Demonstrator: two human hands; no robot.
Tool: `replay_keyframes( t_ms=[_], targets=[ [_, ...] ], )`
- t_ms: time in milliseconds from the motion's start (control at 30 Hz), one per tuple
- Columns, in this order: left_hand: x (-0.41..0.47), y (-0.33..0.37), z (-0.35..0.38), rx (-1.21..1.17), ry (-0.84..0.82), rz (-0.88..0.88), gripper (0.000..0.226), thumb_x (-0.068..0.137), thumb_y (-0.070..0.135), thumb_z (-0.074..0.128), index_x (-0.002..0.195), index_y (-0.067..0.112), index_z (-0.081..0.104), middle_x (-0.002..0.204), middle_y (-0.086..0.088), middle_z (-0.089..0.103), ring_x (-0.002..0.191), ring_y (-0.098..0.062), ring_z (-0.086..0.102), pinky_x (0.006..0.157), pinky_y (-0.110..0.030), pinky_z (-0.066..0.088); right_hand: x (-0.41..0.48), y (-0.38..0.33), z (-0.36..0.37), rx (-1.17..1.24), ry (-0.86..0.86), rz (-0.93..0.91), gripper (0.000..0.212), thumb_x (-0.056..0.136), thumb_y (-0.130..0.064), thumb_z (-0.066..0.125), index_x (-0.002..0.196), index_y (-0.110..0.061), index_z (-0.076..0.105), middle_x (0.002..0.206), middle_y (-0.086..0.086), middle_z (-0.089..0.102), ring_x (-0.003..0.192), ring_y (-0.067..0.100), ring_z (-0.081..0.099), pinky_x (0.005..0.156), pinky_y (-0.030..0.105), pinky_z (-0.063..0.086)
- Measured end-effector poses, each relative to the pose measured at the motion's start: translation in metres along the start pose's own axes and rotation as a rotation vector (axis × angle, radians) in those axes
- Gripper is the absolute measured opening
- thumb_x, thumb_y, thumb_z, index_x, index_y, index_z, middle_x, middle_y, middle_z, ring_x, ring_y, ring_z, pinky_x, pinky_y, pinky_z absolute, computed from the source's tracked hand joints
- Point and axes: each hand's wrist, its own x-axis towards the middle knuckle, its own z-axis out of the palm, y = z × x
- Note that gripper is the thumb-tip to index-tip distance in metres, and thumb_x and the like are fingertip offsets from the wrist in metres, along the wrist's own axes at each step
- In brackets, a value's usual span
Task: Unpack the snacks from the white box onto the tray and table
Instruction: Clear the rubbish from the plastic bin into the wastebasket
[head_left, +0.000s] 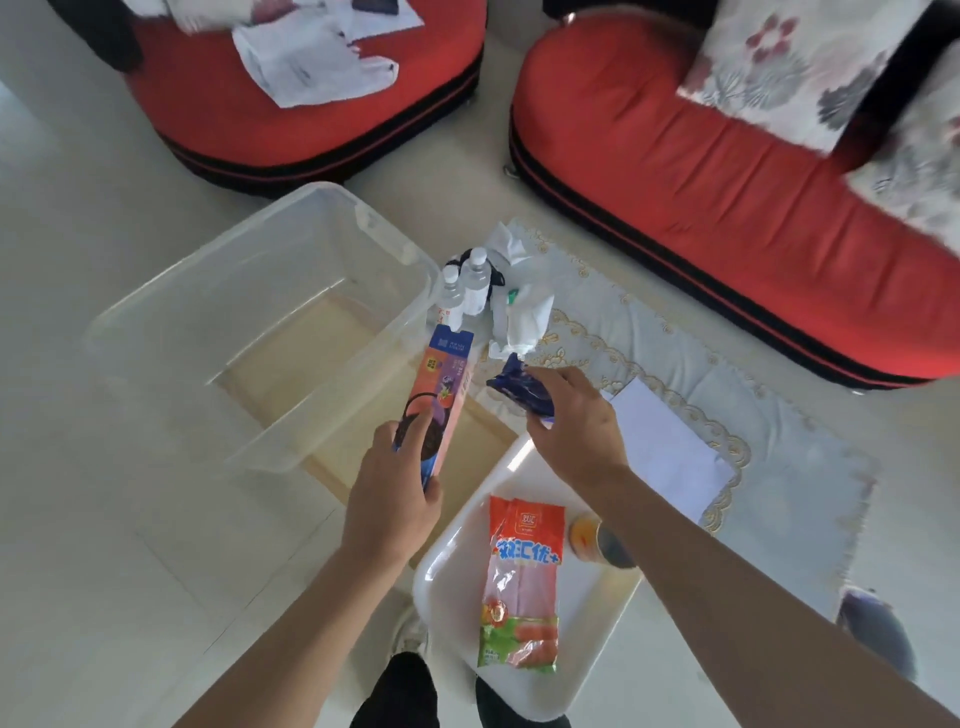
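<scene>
The white translucent box (171, 332) stands at the left, and I see no snacks inside it. My left hand (389, 493) grips the lower end of a long pink and purple snack pack (448, 384), held above the box's right rim. My right hand (571, 421) pinches a small dark blue snack packet (519, 387) over the gap between box and tray. The white tray (452, 587) sits below my hands. On it lie a red and green sausage pack (524, 582) and an orange-lidded jar (589, 535), partly hidden by my right forearm.
Two small water bottles (467, 286) and crumpled white bags (519, 306) stand behind the box on a pale blue cloth (779, 467). A white sheet of paper (670, 447) lies on the cloth. Two red sofas (727, 218) line the back.
</scene>
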Motion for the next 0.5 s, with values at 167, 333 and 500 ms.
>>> replay_keyframes(
  t_ms=[167, 333, 500],
  targets=[
    [0.01, 0.044, -0.038, 0.028, -0.01, 0.189, 0.081, 0.088, 0.021, 0.075, 0.157, 0.026, 0.033, 0.132, -0.009, 0.051, 0.102, -0.026, 0.066, 0.081, -0.034, 0.06, -0.038, -0.009, -0.065, 0.025, 0.163, 0.101, 0.048, 0.085, -0.009, 0.075, 0.131, -0.013, 0.064, 0.115, 0.009, 0.066, 0.09, 0.028, 0.068, 0.077, 0.036, 0.06],
    [0.006, 0.091, -0.06, 0.033, -0.08, 0.396, 0.082, 0.088, 0.023, 0.073, 0.158, 0.029, 0.031, 0.131, -0.006, 0.05, 0.104, -0.024, 0.066, 0.083, -0.033, 0.06, -0.091, -0.012, -0.115, 0.013, 0.308, 0.25, 0.044, 0.081, -0.007, 0.078, 0.124, -0.012, 0.07, 0.106, 0.008, 0.07, 0.083, 0.028, 0.068, 0.067, 0.027, 0.053],
    [-0.021, 0.148, -0.059, 0.032, -0.169, 0.566, 0.081, 0.088, 0.022, 0.07, 0.158, 0.031, 0.03, 0.139, -0.006, 0.047, 0.114, -0.024, 0.063, 0.091, -0.037, 0.057, -0.152, -0.004, -0.156, -0.012, 0.401, 0.42, 0.042, 0.079, -0.006, 0.076, 0.121, -0.013, 0.072, 0.105, 0.008, 0.071, 0.084, 0.03, 0.067, 0.068, 0.034, 0.056]
  ],
)
